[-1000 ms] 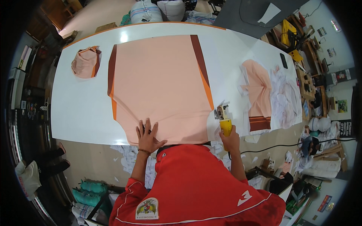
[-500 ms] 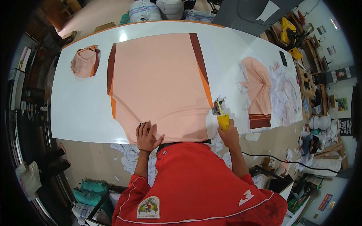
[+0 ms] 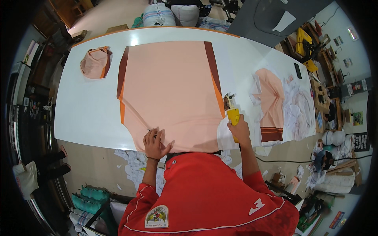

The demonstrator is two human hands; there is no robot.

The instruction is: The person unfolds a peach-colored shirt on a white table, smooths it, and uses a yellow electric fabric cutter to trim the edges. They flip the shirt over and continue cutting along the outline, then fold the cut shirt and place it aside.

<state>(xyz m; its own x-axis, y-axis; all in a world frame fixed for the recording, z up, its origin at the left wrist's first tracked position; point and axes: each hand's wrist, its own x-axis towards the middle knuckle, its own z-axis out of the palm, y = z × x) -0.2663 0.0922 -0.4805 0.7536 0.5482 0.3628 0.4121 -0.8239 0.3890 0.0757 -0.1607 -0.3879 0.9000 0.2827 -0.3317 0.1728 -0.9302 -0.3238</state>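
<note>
A large peach fabric panel (image 3: 173, 86) with dark brown and orange side bands lies spread on the white table. My left hand (image 3: 156, 144) presses on its near left part, fingers spread and holding nothing. In my right hand (image 3: 240, 129) is a yellow handheld electric fabric cutter (image 3: 233, 116), its metal head turned away from me. The cutter head stands beside the panel's right edge, close to the orange band. Whether the blade touches cloth cannot be made out.
A crumpled peach piece (image 3: 95, 63) lies at the table's far left. To the right are a peach piece with brown stripes (image 3: 271, 98), white scraps (image 3: 297, 106) and a black phone (image 3: 297, 70). A black cable (image 3: 283, 161) runs off rightward. Scraps litter the floor.
My right hand has moved the cutter a little farther away along the panel's right edge. My left hand stays on the cloth. The whole view has shifted slightly.
</note>
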